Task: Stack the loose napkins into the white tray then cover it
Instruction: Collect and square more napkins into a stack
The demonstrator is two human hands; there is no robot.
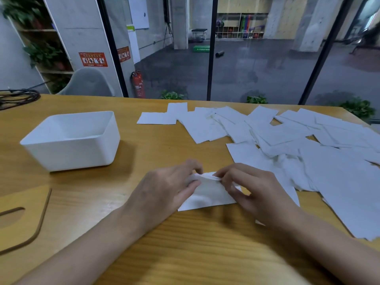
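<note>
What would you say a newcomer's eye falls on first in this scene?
The spread of loose napkins across the right half of the wooden table stands out first. At the front centre, the left hand and right hand pinch one napkin between them. The white tray sits empty at the left, with a wooden lid lying nearer, at the left edge.

Tray (pixel 78 153) is showing plain white; napkins (pixel 339 171) plain white; table (pixel 185 243) honey-yellow wood grain; lid (pixel 30 202) tan, dark-brown edged; fire extinguisher (pixel 138 84) red.
</note>
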